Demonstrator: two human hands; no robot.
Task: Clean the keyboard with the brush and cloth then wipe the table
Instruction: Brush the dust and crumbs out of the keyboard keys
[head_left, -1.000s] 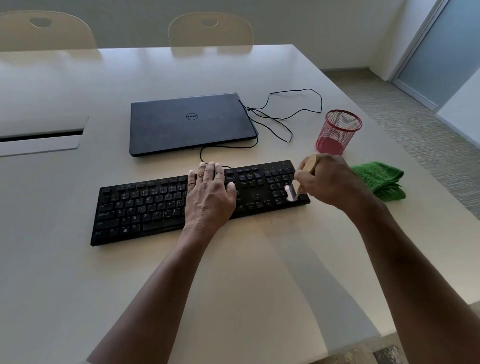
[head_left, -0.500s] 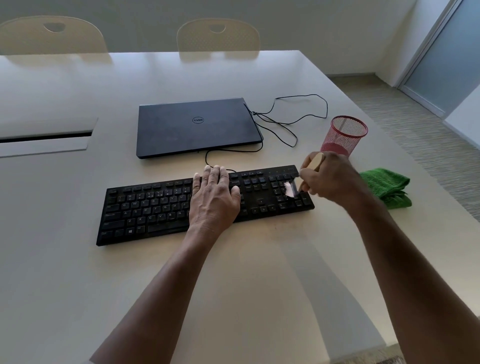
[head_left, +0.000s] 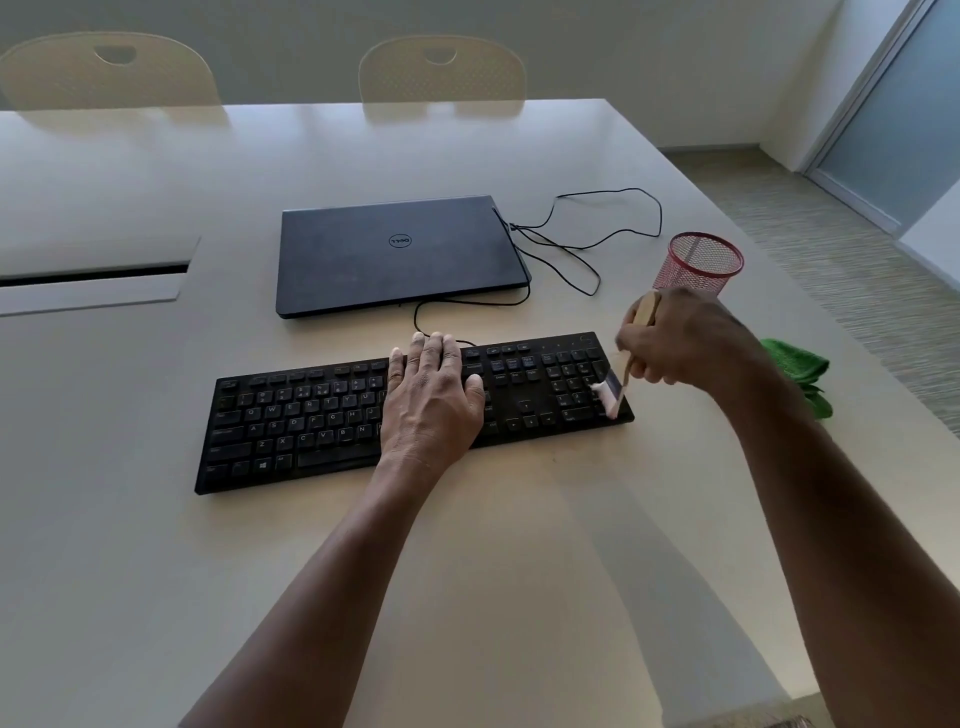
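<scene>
A black keyboard (head_left: 311, 415) lies across the middle of the pale table (head_left: 467, 571). My left hand (head_left: 431, 400) rests flat on its keys, fingers straight, right of the letter block. My right hand (head_left: 680, 338) grips a small wooden-handled brush (head_left: 610, 392) whose pale bristles touch the number pad at the keyboard's right end. The handle's top sticks out above my fist. A green cloth (head_left: 800, 374) lies crumpled on the table just right of my right wrist, partly hidden by it.
A closed dark laptop (head_left: 400, 254) sits behind the keyboard, with a thin black cable (head_left: 597, 228) looping to its right. A red mesh cup (head_left: 704, 262) stands behind my right hand. Two chairs (head_left: 441, 70) line the far edge. The table's right edge runs near the cloth.
The brush has swept across the number pad, up and then back down toward its front right corner. My left hand has stayed on the keys. The camera view has shifted slightly.
</scene>
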